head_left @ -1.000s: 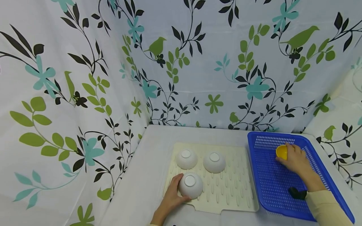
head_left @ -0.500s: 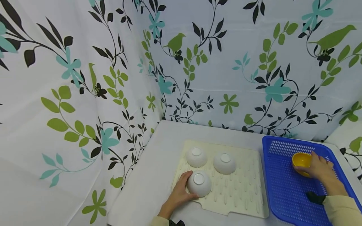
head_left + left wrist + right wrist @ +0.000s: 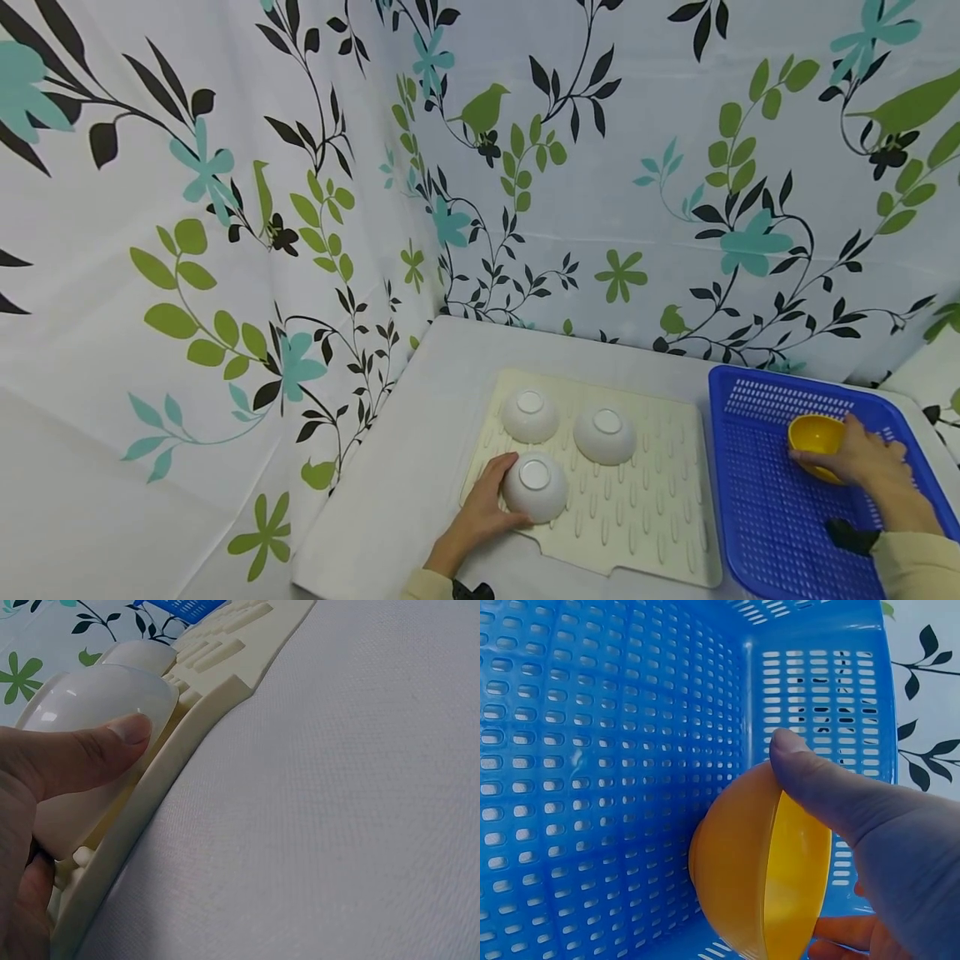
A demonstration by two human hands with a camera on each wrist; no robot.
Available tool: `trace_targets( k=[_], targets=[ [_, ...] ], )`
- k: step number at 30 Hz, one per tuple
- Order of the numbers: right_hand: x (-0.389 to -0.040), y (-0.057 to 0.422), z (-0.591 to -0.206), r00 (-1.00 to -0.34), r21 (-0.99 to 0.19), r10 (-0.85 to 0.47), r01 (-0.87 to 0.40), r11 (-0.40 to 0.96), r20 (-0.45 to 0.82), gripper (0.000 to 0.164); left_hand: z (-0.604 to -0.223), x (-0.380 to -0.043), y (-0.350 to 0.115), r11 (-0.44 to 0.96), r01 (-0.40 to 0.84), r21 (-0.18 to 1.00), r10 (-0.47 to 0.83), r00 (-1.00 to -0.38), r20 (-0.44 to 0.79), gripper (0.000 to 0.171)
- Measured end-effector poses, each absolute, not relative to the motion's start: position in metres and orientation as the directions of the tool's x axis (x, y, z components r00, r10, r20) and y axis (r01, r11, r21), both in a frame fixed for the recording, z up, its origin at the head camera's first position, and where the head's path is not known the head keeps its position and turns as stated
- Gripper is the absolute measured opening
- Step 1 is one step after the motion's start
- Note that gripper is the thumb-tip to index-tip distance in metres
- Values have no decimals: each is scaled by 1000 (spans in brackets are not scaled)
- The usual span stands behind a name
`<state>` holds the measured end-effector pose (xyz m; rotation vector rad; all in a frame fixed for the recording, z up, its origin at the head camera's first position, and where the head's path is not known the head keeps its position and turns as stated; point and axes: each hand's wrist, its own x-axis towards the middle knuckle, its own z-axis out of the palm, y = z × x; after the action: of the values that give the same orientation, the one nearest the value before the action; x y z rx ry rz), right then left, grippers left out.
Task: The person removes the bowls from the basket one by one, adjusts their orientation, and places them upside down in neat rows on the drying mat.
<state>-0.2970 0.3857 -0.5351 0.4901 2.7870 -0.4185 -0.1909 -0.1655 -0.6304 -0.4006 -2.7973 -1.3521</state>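
Observation:
My left hand (image 3: 483,508) grips a white bowl (image 3: 536,492) that sits upside down near the front left of a cream ribbed draining board (image 3: 645,525). In the left wrist view the thumb (image 3: 94,754) lies along that bowl's side (image 3: 112,697). Behind it, two more white bowls, one on the left (image 3: 529,417) and one on the right (image 3: 604,437), also stand upside down. Over at the right, my right hand (image 3: 873,462) holds a yellow bowl (image 3: 816,437) by its rim inside a blue perforated basket (image 3: 716,467). The right wrist view shows the yellow bowl (image 3: 739,862) tilted on its side, thumb at the rim.
A white-covered table (image 3: 390,483) carries the board and basket side by side. Patterned curtains (image 3: 555,167) with leaves and birds hang behind and to the left. A dark strap (image 3: 851,536) shows at the right wrist.
The head view has turned left, so everything shifts right in it. In the right hand, the yellow bowl has turned, with more of its inside showing. The left hand stays on the white bowl.

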Motion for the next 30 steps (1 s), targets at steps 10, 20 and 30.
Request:
trace_targets(
  k=[10, 20, 30],
  targets=[
    [-299, 389, -535, -904, -226, 287, 366, 903, -317, 138, -626, -190, -162, 616, 197, 763, 218, -973, 75, 101],
    [-300, 392, -543, -923, -251, 276, 343, 905, -268, 139, -624, -186, -161, 649, 223, 728, 219, -970, 102, 100],
    [-287, 383, -547, -943, -298, 249, 309, 903, -223, 140, -627, -182, -161, 641, 219, 736, 220, -971, 98, 99]
  ],
)
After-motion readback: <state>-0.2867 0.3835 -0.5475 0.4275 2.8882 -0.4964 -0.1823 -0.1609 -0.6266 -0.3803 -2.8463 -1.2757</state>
